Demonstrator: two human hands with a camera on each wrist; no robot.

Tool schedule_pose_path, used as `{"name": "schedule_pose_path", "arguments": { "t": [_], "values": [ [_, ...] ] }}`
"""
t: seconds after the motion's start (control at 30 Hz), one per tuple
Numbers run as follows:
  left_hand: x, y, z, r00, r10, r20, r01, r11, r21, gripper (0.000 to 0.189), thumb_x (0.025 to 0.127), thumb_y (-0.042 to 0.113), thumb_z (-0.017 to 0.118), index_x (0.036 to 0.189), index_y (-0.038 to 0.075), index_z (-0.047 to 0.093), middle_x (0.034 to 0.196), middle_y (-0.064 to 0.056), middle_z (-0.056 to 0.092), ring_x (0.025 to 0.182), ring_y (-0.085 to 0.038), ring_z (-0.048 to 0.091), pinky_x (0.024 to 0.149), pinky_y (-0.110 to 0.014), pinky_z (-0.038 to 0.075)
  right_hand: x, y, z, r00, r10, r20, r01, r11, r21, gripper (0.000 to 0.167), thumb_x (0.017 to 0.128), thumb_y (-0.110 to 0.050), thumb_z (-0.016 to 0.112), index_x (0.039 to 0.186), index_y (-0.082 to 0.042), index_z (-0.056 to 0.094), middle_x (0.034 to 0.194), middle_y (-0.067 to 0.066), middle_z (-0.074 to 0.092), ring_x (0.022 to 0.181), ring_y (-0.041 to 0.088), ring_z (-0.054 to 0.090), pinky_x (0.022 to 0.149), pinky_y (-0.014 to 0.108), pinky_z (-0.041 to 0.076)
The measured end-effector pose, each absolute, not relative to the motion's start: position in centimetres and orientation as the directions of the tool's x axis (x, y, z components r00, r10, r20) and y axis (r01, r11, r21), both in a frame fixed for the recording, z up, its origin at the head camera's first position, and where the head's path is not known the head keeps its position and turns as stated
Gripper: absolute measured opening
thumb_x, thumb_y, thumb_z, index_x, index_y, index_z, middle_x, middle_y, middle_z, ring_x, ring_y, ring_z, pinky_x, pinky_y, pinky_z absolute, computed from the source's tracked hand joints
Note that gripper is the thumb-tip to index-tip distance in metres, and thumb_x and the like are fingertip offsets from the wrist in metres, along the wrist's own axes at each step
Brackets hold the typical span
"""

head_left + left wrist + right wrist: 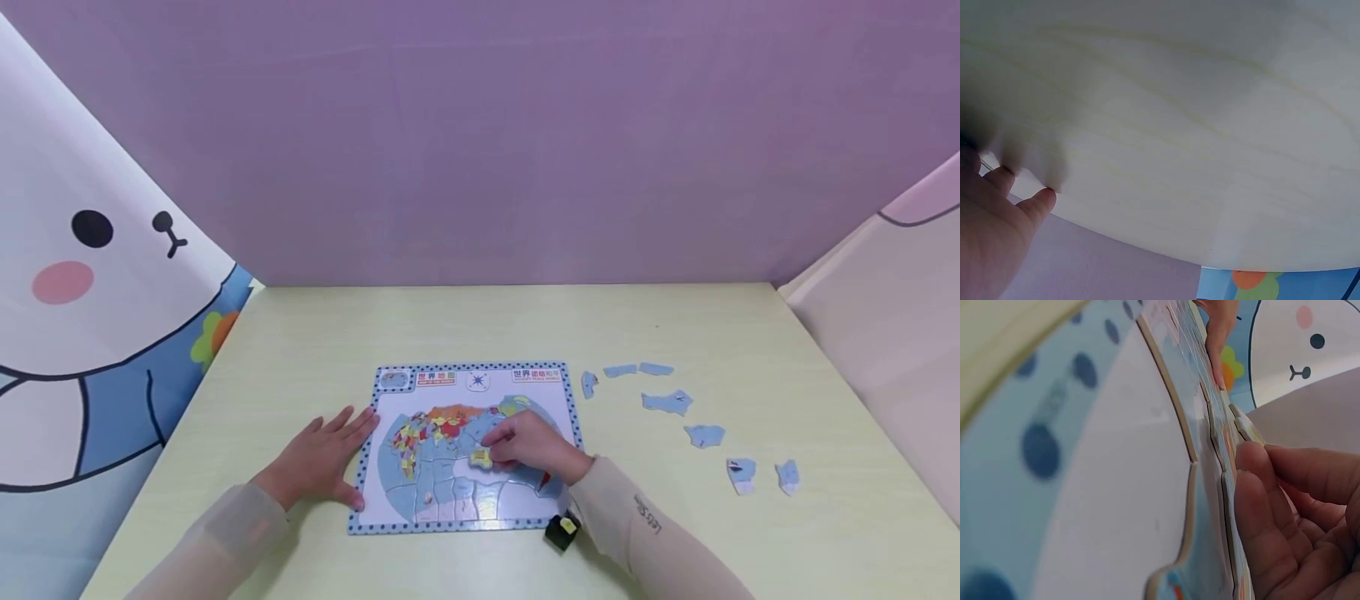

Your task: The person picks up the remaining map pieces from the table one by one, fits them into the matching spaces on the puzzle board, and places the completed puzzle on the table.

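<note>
A world map jigsaw board [480,526] with a blue dotted border lies flat on the table. Many map pieces are fitted in it, and white backing shows between some of them. My right hand [534,443] pinches a blue puzzle piece [481,459] with a yellow patch between thumb and fingers, over the middle of the map. From the right wrist view, that piece [1249,429] appears tilted at the fingertips, close over the board. My left hand [322,457] rests with fingers spread at the board's left edge.
Several loose blue puzzle pieces [667,402] lie on the table [840,550] right of the board. A small black block [561,532] with a yellow mark is at the board's lower right corner, beside the right sleeve. A purple backdrop [510,167] stands behind the table.
</note>
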State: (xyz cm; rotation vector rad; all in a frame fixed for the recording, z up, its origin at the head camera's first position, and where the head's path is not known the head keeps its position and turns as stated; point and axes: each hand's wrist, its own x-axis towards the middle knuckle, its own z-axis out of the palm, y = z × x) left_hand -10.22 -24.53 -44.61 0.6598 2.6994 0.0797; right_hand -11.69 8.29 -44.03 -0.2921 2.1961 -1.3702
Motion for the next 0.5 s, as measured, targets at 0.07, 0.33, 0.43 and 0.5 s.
{"name": "schedule_pose_path", "arguments": {
  "t": [0.07,0.33,0.43,0.5],
  "values": [
    [-10.3,-24.6,-44.7,-0.827,0.453,-0.333,0.432,0.891,0.139,0.119,0.060,0.071,0.072,0.149,0.004,0.030,0.155,-0.014,0.026,0.141,-0.043,0.018,0.104,-0.069,0.022,-11.7,8.1,-44.0,-0.836,-0.445,-0.320,0.093,0.459,-0.883,0.017,0.084,-0.002,0.067,0.100,0.002,0.072,0.079,0.004,0.071,0.063,0.013,0.065,0.061,0.026,0.054],
    [-10.3,-24.7,-44.9,-0.826,0.453,-0.336,0.431,0.891,0.142,0.120,0.060,0.071,0.073,0.149,0.004,0.029,0.156,-0.014,0.026,0.141,-0.043,0.017,0.104,-0.069,0.021,-11.6,7.4,-44.2,-0.835,-0.453,-0.311,0.078,0.464,-0.883,0.016,0.084,-0.004,0.068,0.098,0.000,0.073,0.077,0.003,0.070,0.061,0.011,0.063,0.057,0.024,0.051],
    [-10.3,-24.6,-44.8,-0.826,0.451,-0.337,0.429,0.892,0.143,0.120,0.060,0.071,0.073,0.149,0.004,0.029,0.156,-0.014,0.026,0.141,-0.043,0.017,0.104,-0.069,0.021,-11.6,7.1,-44.2,-0.835,-0.456,-0.309,0.075,0.462,-0.884,0.015,0.083,-0.003,0.068,0.097,0.001,0.073,0.075,0.003,0.070,0.061,0.011,0.063,0.057,0.023,0.051],
    [-10.3,-24.6,-44.8,-0.827,0.448,-0.340,0.426,0.893,0.144,0.120,0.060,0.070,0.073,0.150,0.004,0.029,0.156,-0.013,0.025,0.142,-0.043,0.017,0.104,-0.068,0.021,-11.6,6.9,-44.2,-0.835,-0.459,-0.303,0.066,0.464,-0.883,0.016,0.083,-0.002,0.068,0.097,0.001,0.073,0.075,0.003,0.070,0.061,0.011,0.064,0.057,0.023,0.051]
  ]
}}
